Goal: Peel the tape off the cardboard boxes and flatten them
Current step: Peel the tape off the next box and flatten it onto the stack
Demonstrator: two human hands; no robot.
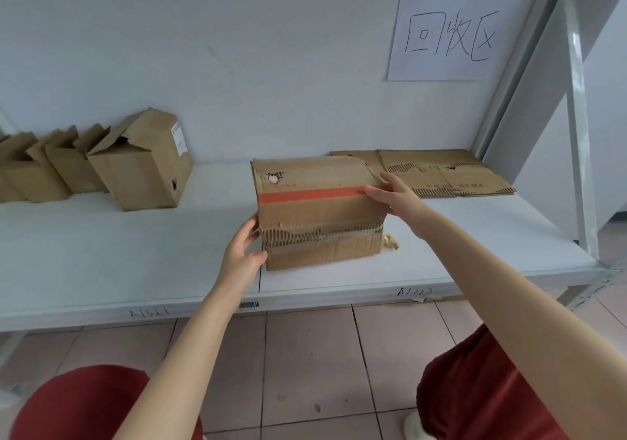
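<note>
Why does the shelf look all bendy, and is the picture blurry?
Head view: the wide-angle lens bows the shelf and leans the post; soft even light, no glare; the taped box, left hand and right hand look fairly sharp.

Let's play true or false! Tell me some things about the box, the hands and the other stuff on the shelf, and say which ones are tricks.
1. The tape on the box is orange-red. True.
2. The left hand and the right hand both touch the box. True.
3. The flat cardboard lies left of the box. False: it lies to the right, further back.
4. The row of boxes is taped shut. False: the row of boxes has its flaps open.
5. A paper sign hangs on the wall. True.
</note>
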